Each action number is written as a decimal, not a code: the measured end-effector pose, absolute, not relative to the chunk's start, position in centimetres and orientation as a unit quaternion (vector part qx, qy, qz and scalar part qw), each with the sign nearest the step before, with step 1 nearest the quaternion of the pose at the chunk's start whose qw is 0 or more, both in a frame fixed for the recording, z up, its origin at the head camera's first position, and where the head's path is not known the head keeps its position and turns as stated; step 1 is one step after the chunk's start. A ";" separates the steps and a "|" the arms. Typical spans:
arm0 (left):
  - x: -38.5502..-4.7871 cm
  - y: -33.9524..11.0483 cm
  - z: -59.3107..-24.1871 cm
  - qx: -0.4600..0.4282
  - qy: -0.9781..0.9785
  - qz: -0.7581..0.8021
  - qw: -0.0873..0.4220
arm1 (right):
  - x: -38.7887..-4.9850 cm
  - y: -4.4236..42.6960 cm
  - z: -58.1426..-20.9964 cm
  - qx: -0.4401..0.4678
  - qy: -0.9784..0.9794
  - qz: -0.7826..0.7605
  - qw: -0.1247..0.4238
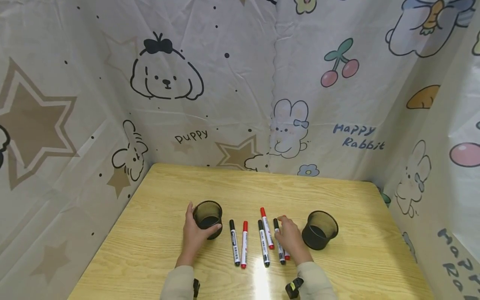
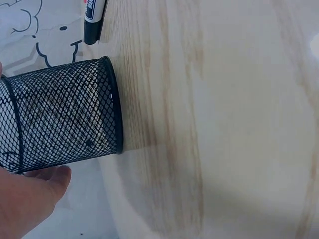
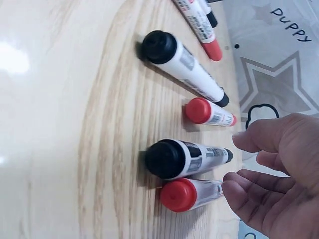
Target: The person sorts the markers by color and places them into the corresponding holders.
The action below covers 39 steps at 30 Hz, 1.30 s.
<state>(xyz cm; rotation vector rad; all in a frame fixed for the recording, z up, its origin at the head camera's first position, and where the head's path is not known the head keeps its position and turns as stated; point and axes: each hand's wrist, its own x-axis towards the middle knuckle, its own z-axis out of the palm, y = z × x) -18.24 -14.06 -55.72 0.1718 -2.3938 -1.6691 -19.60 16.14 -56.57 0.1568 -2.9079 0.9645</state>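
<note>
A: State the left hand's condition.

B: The left hand (image 1: 196, 235) grasps a round black metal-mesh cup (image 1: 210, 216), its thumb along the near side and its fingers round the left. The cup stands upright at the left of the light wood-grain table (image 1: 356, 266), its axis vertical and its mouth facing up.

A: And the right hand?

B: The right hand (image 1: 290, 237) has its fingers loosely bent, thumb and fingertips parted, at the far part of a white-barrelled marker with black ends (image 1: 279, 246) and a white-barrelled marker with red ends (image 1: 286, 255). It grips neither; whether a fingertip touches them cannot be told.

A: How do those two lie?

B: Side by side, the red one to the right and partly hidden by the hand. Their long axes run near to far, and the far ends tip slightly left.

A: The others?

B: Four, between the cups. Leftmost is a second black-ended marker (image 1: 234, 243), its far end slanting left; just beside it, a second red-ended marker (image 1: 244, 245) points almost straight away. Further right, a third black-ended marker (image 1: 264, 243) lies near a third red-ended marker (image 1: 267, 228), set farther back, far end leaning left.

A: Right side?

B: A second black mesh cup (image 1: 320, 229) stands upright, mouth up, just beyond the right hand.
</note>
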 end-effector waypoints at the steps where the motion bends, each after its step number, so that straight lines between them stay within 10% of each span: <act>1: -18.3 -14.1 -55.8 0.064 -0.811 -0.573 0.101 | -19.8 16.0 -56.6 0.049 -0.948 0.313 0.028; 39: -18.4 -14.1 -56.6 0.050 -0.780 -0.618 0.083 | -20.4 14.1 -54.1 -0.004 -0.917 0.398 0.036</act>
